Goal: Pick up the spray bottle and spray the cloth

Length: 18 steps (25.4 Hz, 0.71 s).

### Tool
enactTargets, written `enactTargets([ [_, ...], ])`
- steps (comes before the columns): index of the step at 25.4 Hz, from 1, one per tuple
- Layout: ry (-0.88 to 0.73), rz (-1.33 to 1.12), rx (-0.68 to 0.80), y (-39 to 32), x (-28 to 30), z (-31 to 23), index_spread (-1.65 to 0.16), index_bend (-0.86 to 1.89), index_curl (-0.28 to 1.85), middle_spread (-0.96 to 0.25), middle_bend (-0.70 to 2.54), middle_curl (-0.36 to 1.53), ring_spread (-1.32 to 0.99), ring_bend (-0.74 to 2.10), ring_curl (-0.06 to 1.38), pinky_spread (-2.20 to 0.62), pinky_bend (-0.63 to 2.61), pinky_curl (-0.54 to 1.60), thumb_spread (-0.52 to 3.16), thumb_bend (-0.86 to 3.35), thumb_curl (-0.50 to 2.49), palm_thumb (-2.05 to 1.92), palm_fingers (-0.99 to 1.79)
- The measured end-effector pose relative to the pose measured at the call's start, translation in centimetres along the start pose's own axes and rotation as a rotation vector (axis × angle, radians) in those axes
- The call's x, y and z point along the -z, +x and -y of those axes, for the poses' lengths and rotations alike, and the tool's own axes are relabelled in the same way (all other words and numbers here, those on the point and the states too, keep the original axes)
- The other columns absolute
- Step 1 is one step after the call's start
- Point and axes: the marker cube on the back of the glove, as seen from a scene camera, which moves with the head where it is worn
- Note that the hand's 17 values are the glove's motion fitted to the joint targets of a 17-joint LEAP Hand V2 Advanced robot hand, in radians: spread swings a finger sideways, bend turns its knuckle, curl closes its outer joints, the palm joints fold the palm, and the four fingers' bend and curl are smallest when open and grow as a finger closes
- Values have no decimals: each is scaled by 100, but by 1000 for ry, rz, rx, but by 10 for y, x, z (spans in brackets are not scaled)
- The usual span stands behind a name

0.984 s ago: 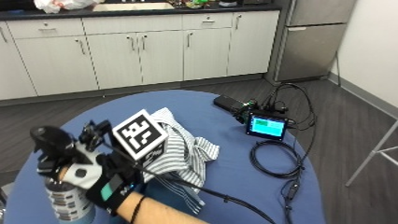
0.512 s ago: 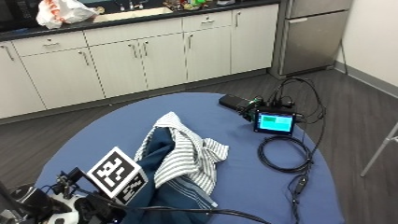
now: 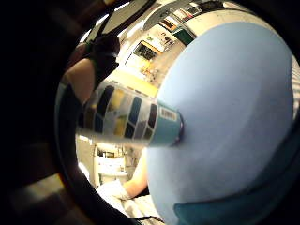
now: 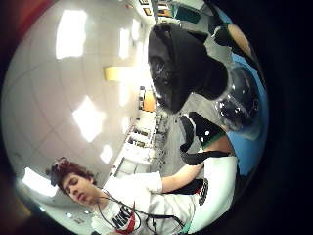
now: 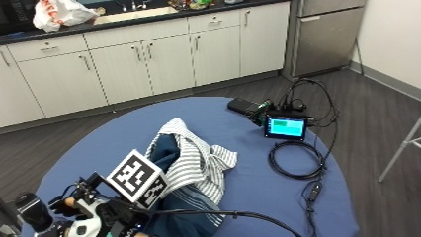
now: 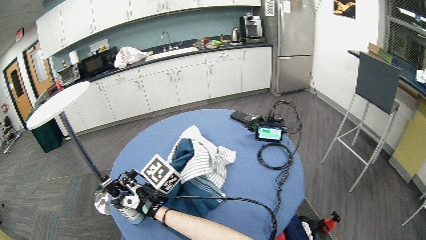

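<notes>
Outside view has the right hand [image 5: 99, 219] at the table's [image 5: 276, 197] near-left edge, fingers wrapped around the bottle [image 6: 130, 212], which is off the surface with its black spray head [image 5: 29, 210] up top. Little-finger palm view shows the bottle's long body running across the palm. Cloth [image 5: 190, 168] sits heaped mid-table, just past the hand toward the far-right side, so I'd guess the nozzle needs turning that way before squeezing.
</notes>
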Motion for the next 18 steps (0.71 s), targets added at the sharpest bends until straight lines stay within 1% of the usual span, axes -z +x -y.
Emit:
enactTargets([
  [3,1,-8,28,-4,21,-21,-25,11,35,-5,17,40,-6,28,37,5,31,31,95,-2,47,90,80],
  [6,-13,-60,88,-13,42,-53,-25,15,35,-4,17,40,-5,27,36,6,31,30,96,-2,47,91,82],
  [8,-31,-155,124,-18,53,-80,-25,16,35,-4,17,39,-5,27,36,7,30,30,96,-2,47,92,84],
  [13,-62,-496,168,-24,79,-135,-25,18,36,-4,18,38,-4,25,35,8,29,30,97,-2,46,92,88],
  [15,-48,-595,188,-23,92,-151,-25,17,36,-4,18,38,-4,25,35,8,29,30,98,-2,46,92,89],
  [18,6,-675,204,-18,108,-179,-26,17,36,-5,18,38,-4,23,35,9,28,30,99,-2,45,91,90],
])
